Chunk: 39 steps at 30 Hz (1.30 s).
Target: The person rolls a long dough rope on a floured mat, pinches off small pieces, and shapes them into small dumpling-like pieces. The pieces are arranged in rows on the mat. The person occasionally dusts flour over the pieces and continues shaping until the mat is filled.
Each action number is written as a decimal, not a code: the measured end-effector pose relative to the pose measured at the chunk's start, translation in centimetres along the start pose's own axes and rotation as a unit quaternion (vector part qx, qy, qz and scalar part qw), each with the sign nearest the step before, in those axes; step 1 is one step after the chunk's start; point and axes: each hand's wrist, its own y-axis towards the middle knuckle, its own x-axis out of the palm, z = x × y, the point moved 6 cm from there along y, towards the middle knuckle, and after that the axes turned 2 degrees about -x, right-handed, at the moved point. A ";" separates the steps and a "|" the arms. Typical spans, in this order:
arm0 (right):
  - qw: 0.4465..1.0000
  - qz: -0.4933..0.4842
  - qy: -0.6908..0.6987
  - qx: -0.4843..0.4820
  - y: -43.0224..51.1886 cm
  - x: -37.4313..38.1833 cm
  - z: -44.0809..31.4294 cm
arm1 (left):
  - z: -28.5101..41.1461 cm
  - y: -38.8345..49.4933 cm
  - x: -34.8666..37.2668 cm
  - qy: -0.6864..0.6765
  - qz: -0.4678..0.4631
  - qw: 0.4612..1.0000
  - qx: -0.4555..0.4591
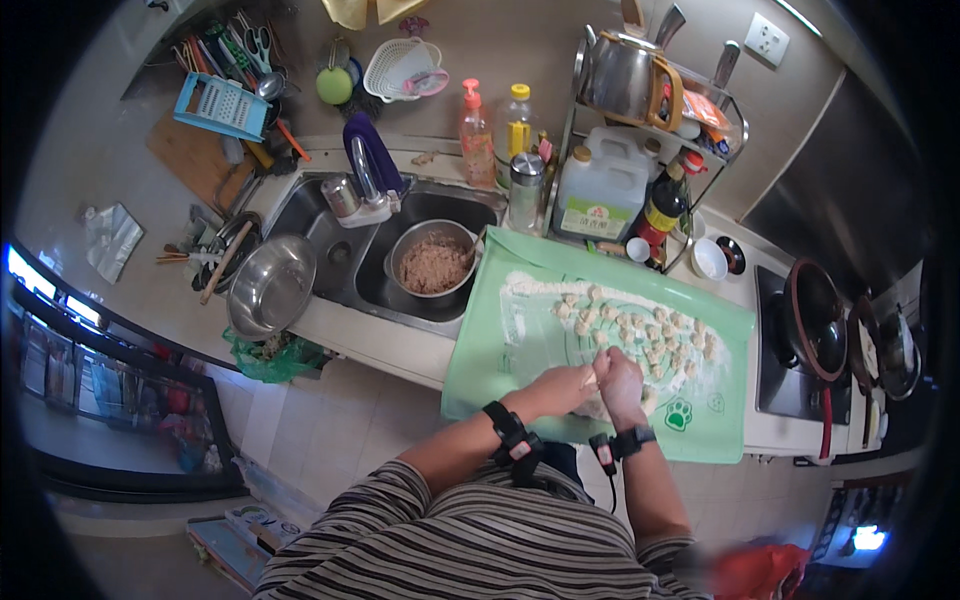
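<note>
Over the near part of a green silicone mat (480,375), my left hand (566,388) and my right hand (621,382) meet with their fingers together. A bit of pale dough (590,379) shows at the fingers of my left hand. My right hand's fingers are curled, and what lies inside them is hidden. Small floured dough pieces (626,335) are scattered on the mat beyond my hands, with white flour (547,287) around them. Part of a pale, floured mass lies beneath my hands, mostly covered by them. Both wrists wear black straps with small devices.
A metal pot of minced filling (435,270) stands in the right basin of the steel sink (322,281). A steel bowl (271,287) is left of it. Bottles and a metal rack (566,150) line the wall. At right, a wok (814,322) sits on the stove.
</note>
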 end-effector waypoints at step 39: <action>0.997 -0.018 0.061 0.033 2.0 0.8 0.4 | -1.0 0.1 -0.5 -0.089 0.028 0.995 -0.029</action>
